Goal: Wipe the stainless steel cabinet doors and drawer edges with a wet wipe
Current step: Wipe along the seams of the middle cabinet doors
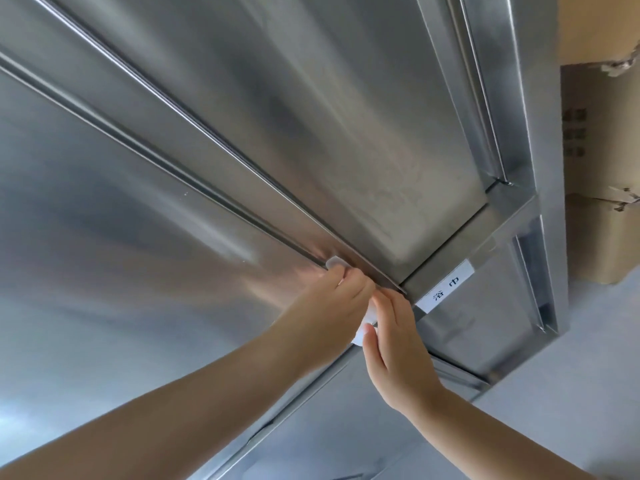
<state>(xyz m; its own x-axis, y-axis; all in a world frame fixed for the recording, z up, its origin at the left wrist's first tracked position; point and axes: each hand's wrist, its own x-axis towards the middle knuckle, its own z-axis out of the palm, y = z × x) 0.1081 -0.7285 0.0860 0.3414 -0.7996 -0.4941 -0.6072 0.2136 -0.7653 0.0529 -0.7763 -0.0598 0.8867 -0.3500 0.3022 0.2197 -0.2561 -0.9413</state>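
Two stainless steel cabinet doors fill the view, the left door (121, 271) and the right door (311, 116), split by a dark seam (166, 140). My left hand (332, 303) presses a white wet wipe (90, 262) against the seam near the doors' lower corner, fingers curled on it. My right hand (391, 348) lies just right of it at the door's bottom edge, with more white wipe (363, 332) showing between the two hands. Its fingers are mostly straight; whether it grips the wipe is unclear.
A steel frame ledge (485, 230) below the right door carries a white label with printed characters (446, 287). A drawer or lower panel (502, 306) sits under it. Cardboard boxes (599, 168) stand at the right, on a grey floor (588, 393).
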